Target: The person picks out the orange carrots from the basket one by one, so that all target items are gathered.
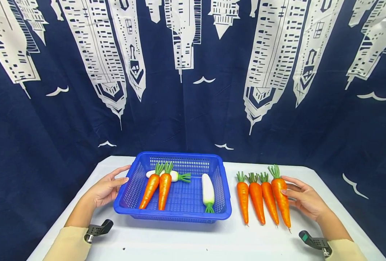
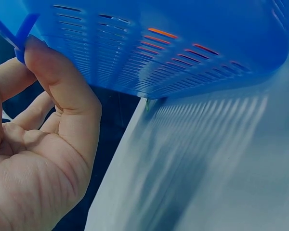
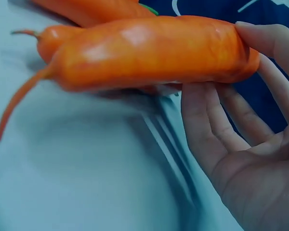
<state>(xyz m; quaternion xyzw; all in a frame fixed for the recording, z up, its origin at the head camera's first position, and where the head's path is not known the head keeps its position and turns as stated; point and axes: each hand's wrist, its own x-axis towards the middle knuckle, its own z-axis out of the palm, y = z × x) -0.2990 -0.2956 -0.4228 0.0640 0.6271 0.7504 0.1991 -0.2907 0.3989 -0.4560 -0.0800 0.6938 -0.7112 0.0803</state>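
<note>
A blue plastic basket (image 1: 179,216) sits on the table, and my left hand (image 1: 106,188) pinches its left rim between thumb and fingers. In the left wrist view the thumb (image 2: 62,82) bends at the basket's rim. Two orange carrots (image 1: 165,190) lie inside, partly over one white radish (image 1: 174,176). Another white radish (image 1: 208,190) lies at the basket's right side, green end toward me. My right hand (image 1: 305,197) holds the rightmost carrot (image 1: 280,197) by its thick upper part; the right wrist view shows thumb and fingers on opposite sides of this carrot (image 3: 149,53).
Three more carrots (image 1: 257,199) lie side by side between the basket and the held carrot, leafy ends away from me. The white table (image 1: 166,243) ends at a dark blue curtain (image 1: 186,119) with white buildings printed on it.
</note>
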